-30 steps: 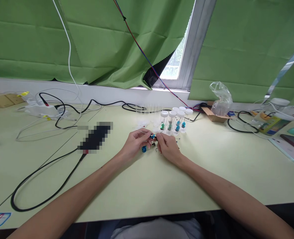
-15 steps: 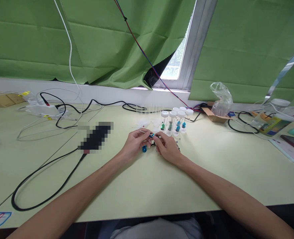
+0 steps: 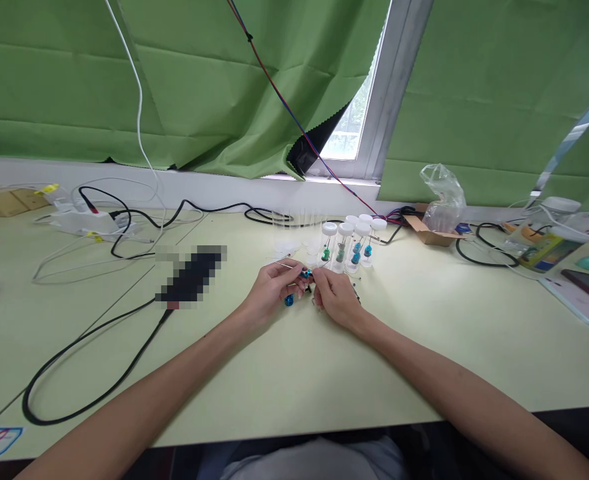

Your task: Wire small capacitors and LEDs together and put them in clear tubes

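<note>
My left hand (image 3: pixel 273 288) is closed in a pinch on a small blue piece (image 3: pixel 306 273), and a thin wire-like rod extends from it to the left. My right hand (image 3: pixel 337 295) has its fingertips pressed together at the piece's right end; whatever lies between them is too small to make out. Below the left fingers, a second blue piece (image 3: pixel 289 300) rests on the table. A small dark part (image 3: pixel 308 289) shows between the hands. Just beyond, clear vials with white caps (image 3: pixel 345 229) stand in a group, with green and blue pieces on wires inside.
Uncapped clear tubes (image 3: pixel 294 230) stand left of the capped vials. A cardboard box (image 3: pixel 432 233) with a plastic bag is at the back right. Left of my hands lie a blurred-out dark device and its black cable (image 3: pixel 139 360). A phone (image 3: pixel 582 307) lies far right.
My right fingertips have shifted slightly right along the small blue piece, and more of it shows between the hands. My left hand stays nearly in place.
</note>
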`<action>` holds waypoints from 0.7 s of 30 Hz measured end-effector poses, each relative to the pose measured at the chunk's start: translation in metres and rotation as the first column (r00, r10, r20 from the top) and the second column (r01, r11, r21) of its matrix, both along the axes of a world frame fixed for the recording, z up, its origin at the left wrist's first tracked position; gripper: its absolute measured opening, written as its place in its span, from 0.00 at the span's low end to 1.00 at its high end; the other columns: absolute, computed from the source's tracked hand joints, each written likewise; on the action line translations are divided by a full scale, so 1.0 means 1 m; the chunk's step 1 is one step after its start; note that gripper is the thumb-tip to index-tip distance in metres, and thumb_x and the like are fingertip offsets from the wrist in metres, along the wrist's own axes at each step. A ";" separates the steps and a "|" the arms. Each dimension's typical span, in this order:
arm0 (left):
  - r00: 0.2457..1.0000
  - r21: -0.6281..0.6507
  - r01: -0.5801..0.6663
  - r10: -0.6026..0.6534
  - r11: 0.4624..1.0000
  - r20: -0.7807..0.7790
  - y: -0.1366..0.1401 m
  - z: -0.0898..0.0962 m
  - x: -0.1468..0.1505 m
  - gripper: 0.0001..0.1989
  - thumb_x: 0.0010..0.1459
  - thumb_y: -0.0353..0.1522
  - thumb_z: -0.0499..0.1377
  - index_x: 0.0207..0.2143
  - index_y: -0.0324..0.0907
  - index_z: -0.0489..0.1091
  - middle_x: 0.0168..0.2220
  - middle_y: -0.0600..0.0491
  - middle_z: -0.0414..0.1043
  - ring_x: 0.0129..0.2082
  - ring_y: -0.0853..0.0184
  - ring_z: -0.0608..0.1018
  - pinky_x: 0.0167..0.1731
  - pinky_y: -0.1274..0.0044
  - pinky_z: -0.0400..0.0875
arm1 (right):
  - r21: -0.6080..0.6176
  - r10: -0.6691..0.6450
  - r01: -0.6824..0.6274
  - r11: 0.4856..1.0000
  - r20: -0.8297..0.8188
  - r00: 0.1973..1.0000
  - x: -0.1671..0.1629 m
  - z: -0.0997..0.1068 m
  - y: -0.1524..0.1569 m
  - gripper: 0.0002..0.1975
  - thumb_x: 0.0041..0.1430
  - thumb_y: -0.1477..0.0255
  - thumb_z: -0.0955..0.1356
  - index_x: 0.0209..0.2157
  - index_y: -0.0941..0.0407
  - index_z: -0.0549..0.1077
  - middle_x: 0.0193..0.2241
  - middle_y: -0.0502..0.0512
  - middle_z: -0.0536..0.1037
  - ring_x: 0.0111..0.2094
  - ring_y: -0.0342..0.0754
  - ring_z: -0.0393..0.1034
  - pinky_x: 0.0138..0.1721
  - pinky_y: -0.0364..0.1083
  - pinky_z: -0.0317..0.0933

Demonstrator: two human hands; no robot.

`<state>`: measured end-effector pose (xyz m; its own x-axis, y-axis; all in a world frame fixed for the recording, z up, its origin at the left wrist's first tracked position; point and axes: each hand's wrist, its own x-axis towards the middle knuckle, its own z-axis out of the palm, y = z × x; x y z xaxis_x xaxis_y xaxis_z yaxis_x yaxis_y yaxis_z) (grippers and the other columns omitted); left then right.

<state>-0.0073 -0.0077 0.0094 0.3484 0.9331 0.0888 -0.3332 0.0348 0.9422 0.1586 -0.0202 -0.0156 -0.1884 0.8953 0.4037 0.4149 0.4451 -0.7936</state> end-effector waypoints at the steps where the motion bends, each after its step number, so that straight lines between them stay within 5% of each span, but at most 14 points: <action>1: 1.000 -0.006 -0.007 0.007 1.000 0.006 0.000 0.000 0.000 0.13 0.50 0.38 0.71 0.30 0.38 0.75 0.29 0.50 0.74 0.25 0.70 0.73 0.26 0.76 0.68 | -0.003 0.001 -0.001 1.000 -0.013 1.000 0.000 0.000 0.000 0.21 0.71 0.56 0.56 0.31 0.54 0.68 0.15 0.46 0.70 0.18 0.43 0.65 0.28 0.44 0.59; 7: 0.999 -0.010 -0.046 0.046 0.999 0.029 0.003 -0.002 -0.003 0.12 0.51 0.38 0.70 0.31 0.38 0.75 0.28 0.52 0.72 0.24 0.72 0.73 0.27 0.77 0.68 | -0.002 0.048 -0.049 0.999 -0.070 0.996 -0.001 -0.002 -0.001 0.17 0.66 0.56 0.63 0.48 0.54 0.65 0.16 0.41 0.68 0.17 0.42 0.61 0.25 0.42 0.57; 15: 1.000 -0.002 -0.029 0.029 1.000 0.008 0.002 -0.002 -0.002 0.12 0.52 0.38 0.70 0.31 0.38 0.75 0.29 0.51 0.73 0.25 0.71 0.73 0.27 0.76 0.68 | 0.004 0.052 -0.052 0.999 -0.067 0.996 0.000 -0.001 0.000 0.13 0.68 0.58 0.61 0.42 0.54 0.67 0.15 0.42 0.68 0.17 0.42 0.61 0.26 0.42 0.58; 21: 1.000 0.018 0.008 -0.008 1.000 -0.019 0.002 -0.003 -0.003 0.13 0.51 0.39 0.70 0.31 0.39 0.75 0.28 0.51 0.73 0.25 0.70 0.73 0.27 0.75 0.68 | 0.020 -0.009 0.010 1.000 -0.012 1.000 0.000 -0.001 0.001 0.21 0.70 0.58 0.57 0.26 0.53 0.67 0.15 0.47 0.69 0.17 0.43 0.64 0.28 0.43 0.60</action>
